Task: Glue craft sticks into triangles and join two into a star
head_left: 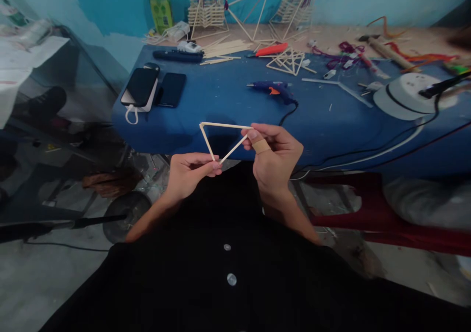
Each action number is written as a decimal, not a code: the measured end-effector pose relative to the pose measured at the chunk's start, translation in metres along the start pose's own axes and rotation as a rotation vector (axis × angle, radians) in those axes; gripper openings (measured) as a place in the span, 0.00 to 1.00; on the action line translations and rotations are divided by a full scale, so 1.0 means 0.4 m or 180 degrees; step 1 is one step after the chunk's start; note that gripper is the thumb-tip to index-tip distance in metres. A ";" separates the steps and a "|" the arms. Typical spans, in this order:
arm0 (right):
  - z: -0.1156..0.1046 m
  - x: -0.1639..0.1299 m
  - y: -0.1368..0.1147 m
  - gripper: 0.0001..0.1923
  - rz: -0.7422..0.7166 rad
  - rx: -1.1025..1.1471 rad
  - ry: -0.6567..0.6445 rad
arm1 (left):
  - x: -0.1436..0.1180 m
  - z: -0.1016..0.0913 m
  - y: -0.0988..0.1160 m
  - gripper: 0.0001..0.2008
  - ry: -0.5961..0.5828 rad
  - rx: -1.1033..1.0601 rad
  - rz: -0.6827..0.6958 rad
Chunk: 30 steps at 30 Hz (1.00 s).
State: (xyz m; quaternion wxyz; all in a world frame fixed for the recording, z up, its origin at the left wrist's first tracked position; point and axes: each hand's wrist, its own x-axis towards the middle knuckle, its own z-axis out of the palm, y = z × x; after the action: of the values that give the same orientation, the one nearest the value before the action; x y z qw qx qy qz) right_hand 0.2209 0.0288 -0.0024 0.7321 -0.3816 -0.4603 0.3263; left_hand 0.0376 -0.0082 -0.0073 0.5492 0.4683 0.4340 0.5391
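Between my two hands is a triangle of thin wooden sticks (226,125), held in the air before the front edge of the blue table. My left hand (189,174) pinches its lower corner between thumb and fingers. The right-hand corner is gripped by my right hand (274,152), whose thumb wears a tan bandage. The third corner, at upper left, is free. Beyond my hands a blue glue gun (274,90) with an orange trigger lies on its side on the table.
Two phones (171,90) and a white power bank lie at the left. Farther back are loose sticks (226,48), a red-handled cutter (271,50), stick frames (289,61) and a green bottle (160,8). A white power socket (405,96) with cords stands right, above a red stool (382,207).
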 end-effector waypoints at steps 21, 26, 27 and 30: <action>-0.005 -0.008 -0.024 0.06 0.0037 -0.0382 -0.0030 | -0.006 0.006 -0.023 0.09 0.0237 -0.0020 0.0312; -0.001 -0.016 -0.012 0.08 -0.0062 -0.0250 -0.0052 | 0.000 -0.003 -0.029 0.13 0.0380 -0.0014 0.0283; 0.001 -0.019 -0.012 0.08 -0.0113 -0.0235 -0.0074 | 0.001 -0.003 -0.028 0.12 0.0385 -0.0010 0.0288; 0.006 -0.025 -0.013 0.07 -0.0189 -0.0293 -0.0077 | -0.001 -0.002 -0.025 0.10 0.0376 0.0040 0.0298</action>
State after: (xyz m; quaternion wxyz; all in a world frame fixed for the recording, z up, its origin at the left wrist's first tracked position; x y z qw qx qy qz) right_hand 0.2159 0.0187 -0.0016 0.7175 -0.3972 -0.4948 0.2875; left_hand 0.0387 -0.0082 -0.0172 0.4939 0.4589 0.4467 0.5882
